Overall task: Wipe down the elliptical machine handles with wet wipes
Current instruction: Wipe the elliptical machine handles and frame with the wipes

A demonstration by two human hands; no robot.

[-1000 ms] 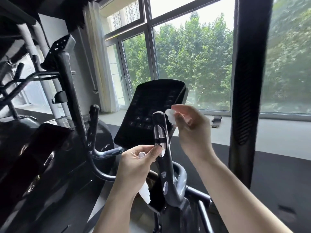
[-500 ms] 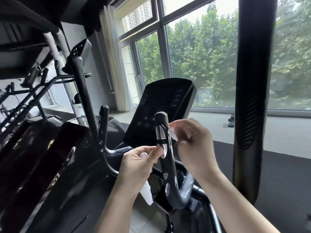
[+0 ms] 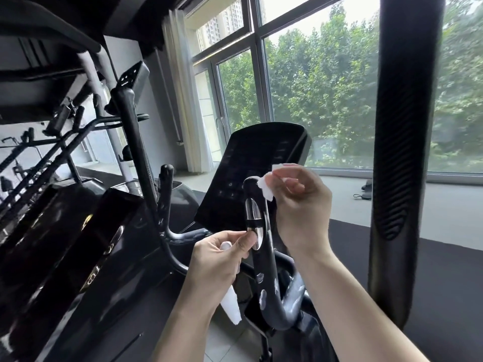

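Observation:
The inner elliptical handle (image 3: pixel 264 259) is a black curved bar with a silver oval sensor plate, standing in front of the dark console (image 3: pixel 251 173). At the handle's top end my right hand (image 3: pixel 300 205) pinches a crumpled white wet wipe (image 3: pixel 265 185), which touches the right side of the tip. My left hand (image 3: pixel 219 259) sits lower. Its thumb tip presses the sensor plate, while its curled fingers hold a white pack (image 3: pixel 231 305) that hangs below the palm.
A tall black padded moving handle (image 3: pixel 405 152) rises close on the right. Another upright handle (image 3: pixel 136 142) and a short grip (image 3: pixel 166 194) stand to the left, beside glossy black machine housings (image 3: pixel 65 244). Big windows lie ahead.
My right hand slid the wipe down behind the handle, then back up to its tip. The left hand stayed on the sensor plate. The view shifted slightly right.

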